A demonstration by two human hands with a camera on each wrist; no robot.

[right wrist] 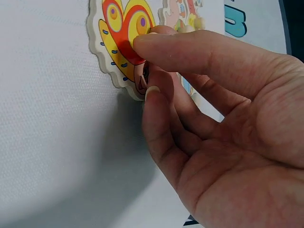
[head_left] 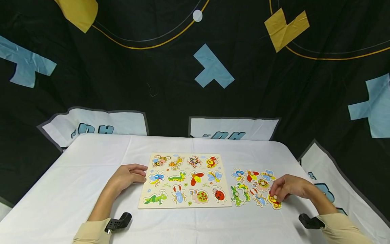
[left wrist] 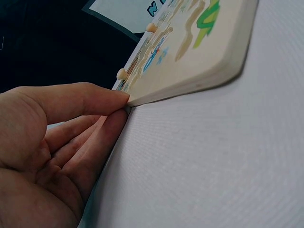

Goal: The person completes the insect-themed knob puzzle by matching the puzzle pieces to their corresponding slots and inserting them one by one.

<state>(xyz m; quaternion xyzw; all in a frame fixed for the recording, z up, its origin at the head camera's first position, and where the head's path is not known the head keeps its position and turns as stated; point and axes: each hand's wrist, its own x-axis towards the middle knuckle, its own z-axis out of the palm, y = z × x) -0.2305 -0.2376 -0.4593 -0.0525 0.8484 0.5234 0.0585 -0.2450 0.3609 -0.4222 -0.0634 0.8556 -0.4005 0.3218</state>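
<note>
Perhaps the butterfly puzzle piece (right wrist: pixel 124 45), toward the table's (head_left: pixel 189 225) right edge, could knock the neighbouring stag-beetle piece (head_left: pixel 258 197) if dragged sideways. The right hand's (head_left: pixel 287 187) curled thumb and fingers pinch it, nearly closed; the left hand's (head_left: pixel 128 177) fingers, loosely extended, touch the insect puzzle board's (head_left: pixel 146 191) left edge.

The right grip (head_left: pixel 289 186) hides part of the butterfly piece (head_left: pixel 275 204) beneath it (in the wrist view, the top edge crops it too). A pink piece (right wrist: pixel 172 11) behind that grip is partly covered. Beyond the left grip (left wrist: pixel 61 137), the board (left wrist: pixel 190 78) is cut off, its far prints (left wrist: pixel 153 56) indistinct.
</note>
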